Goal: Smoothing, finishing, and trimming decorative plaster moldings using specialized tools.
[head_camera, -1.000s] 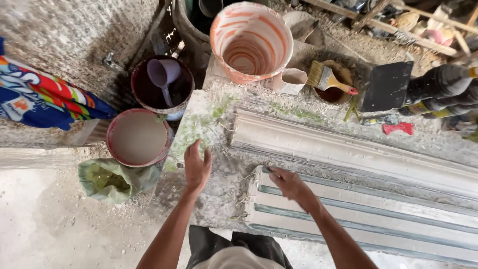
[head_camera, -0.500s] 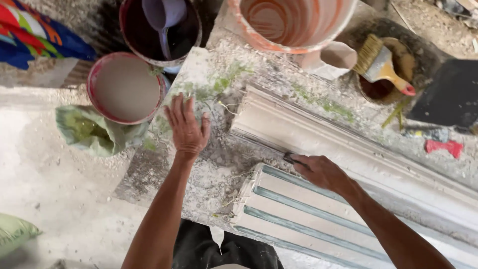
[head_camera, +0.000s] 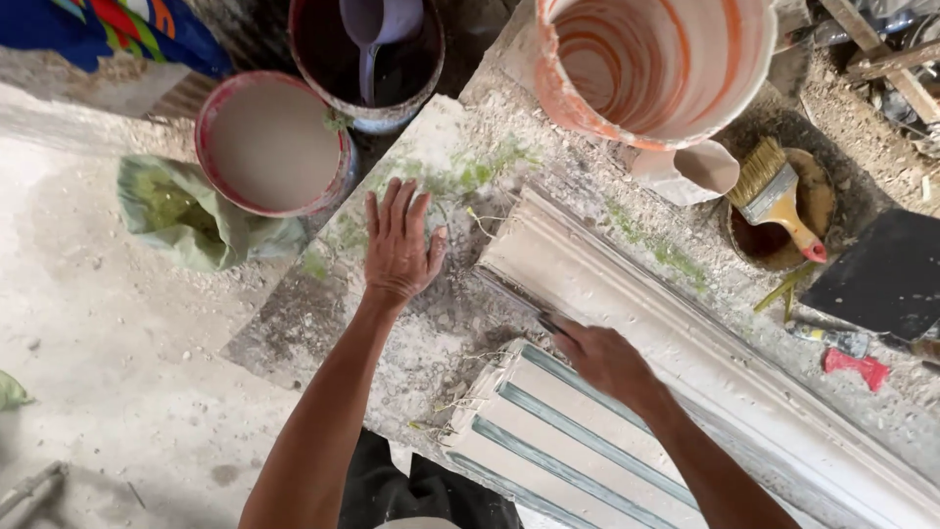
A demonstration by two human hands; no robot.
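On the gritty slab [head_camera: 392, 392], the left hand [head_camera: 397, 245] has slid forward, fingers spread flat; the right hand [head_camera: 602, 358] stays pinching a thin tool against the white moulding [head_camera: 685, 323].

**Whites, greys and a swirl of orange**

I'm looking at a speckled grey slab [head_camera: 411, 323] streaked with patches of green near its far edge. Across it runs a chalky white moulding [head_camera: 685, 323], and beside it a white ribbed panel [head_camera: 558, 441] with blue-grey lines in its grooves. Up top, a big bucket [head_camera: 656, 59] shows orange and white rings spiralling inside. Left of that, a dark maroon bucket [head_camera: 367, 64] holds a pale lilac scoop [head_camera: 377, 24]. Nearer, a red-rimmed pail [head_camera: 274, 142] is filled with beige-grey. A green sack [head_camera: 186, 211] sits beside it. On the right, a brush [head_camera: 774, 191] with straw-yellow bristles and a yellow, red-tipped handle.
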